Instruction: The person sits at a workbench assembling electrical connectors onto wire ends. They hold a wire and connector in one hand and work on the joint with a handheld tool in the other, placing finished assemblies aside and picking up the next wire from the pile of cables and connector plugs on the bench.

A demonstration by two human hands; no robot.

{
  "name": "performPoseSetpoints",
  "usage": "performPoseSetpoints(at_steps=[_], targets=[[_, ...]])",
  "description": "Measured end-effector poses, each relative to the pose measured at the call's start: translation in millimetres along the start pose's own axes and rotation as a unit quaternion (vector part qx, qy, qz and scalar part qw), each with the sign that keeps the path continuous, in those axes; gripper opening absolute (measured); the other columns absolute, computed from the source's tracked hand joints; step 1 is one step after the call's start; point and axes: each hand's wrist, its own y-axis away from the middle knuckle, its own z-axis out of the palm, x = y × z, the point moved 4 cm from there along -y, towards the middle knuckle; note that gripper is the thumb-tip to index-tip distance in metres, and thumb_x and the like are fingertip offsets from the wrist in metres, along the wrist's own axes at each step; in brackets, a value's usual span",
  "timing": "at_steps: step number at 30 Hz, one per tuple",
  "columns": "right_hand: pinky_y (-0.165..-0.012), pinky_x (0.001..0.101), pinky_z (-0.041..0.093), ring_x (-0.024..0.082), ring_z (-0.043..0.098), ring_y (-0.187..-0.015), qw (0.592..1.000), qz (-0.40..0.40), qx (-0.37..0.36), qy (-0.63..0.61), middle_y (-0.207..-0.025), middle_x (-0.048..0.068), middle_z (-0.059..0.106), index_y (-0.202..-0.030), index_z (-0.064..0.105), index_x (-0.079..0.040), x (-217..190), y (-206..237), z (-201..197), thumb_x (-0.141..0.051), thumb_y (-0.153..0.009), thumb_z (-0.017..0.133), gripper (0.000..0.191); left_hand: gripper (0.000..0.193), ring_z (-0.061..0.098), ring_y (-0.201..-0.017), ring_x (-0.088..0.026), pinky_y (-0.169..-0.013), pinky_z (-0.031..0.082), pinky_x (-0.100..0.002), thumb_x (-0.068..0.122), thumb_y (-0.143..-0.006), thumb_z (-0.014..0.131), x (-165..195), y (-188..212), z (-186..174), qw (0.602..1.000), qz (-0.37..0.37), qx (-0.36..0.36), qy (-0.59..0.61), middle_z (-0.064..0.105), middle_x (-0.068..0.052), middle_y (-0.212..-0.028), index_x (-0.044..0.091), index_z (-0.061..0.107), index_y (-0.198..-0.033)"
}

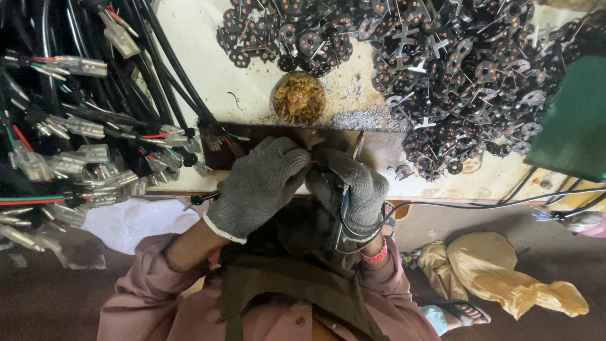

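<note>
Both my hands wear grey knit gloves and meet over a dark brown work block (pixel 382 150) at the bench's front edge. My left hand (pixel 260 185) is closed, and a thin red wire (pixel 314 162) shows between it and my right hand. My right hand (pixel 356 189) grips a metal-bodied corded tool (pixel 344 218); its thin tip (pixel 358 144) points up at the block. The tool's grey cord loops around my right wrist and trails off to the right. What the fingertips pinch is hidden by the gloves.
A round tin of brown crumbly stuff (pixel 298 98) sits just beyond the block. Several black round parts with metal tabs (pixel 454 69) are heaped at upper right. Black cable bundles with clear connectors (pixel 76 139) fill the left. A green box (pixel 571 123) is on the right, a yellow bag (pixel 505 271) on the floor.
</note>
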Motion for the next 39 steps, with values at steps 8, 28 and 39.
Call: performPoseSetpoints(at_steps=[8, 28, 39], targets=[[-0.084, 0.0321, 0.063, 0.024, 0.079, -0.096, 0.997, -0.05, 0.043, -0.029, -0.11, 0.012, 0.078, -0.114, 0.07, -0.008, 5, 5, 3, -0.008, -0.088, 0.085, 0.031, 0.014, 0.065, -0.092, -0.033, -0.069, 0.055, -0.046, 0.018, -0.091, 0.071, 0, -5, 5, 0.999, 0.009, 0.021, -0.028, 0.062, -0.011, -0.097, 0.01, 0.063, -0.099], [-0.06, 0.0379, 0.053, 0.027, 0.07, -0.071, 0.987, -0.14, -0.08, 0.016, -0.085, 0.007, 0.07, -0.096, 0.068, -0.012, 34, 43, -3, -0.013, -0.073, 0.081, 0.027, 0.023, 0.063, -0.09, -0.031, -0.065, 0.054, -0.044, 0.023, -0.085, 0.074, 1, -5, 5, 0.999, 0.014, -0.003, -0.039, 0.061, -0.012, -0.098, 0.008, 0.066, -0.101], [-0.07, 0.0382, 0.059, 0.03, 0.074, -0.084, 0.982, -0.171, -0.078, -0.011, -0.1, 0.012, 0.074, -0.11, 0.067, -0.008, 39, 43, -3, -0.009, -0.074, 0.082, 0.039, 0.014, 0.062, -0.083, -0.028, -0.061, 0.052, -0.042, 0.025, -0.086, 0.074, -8, 4, 25, 0.997, 0.005, 0.009, -0.076, 0.064, -0.007, -0.094, 0.014, 0.066, -0.091]])
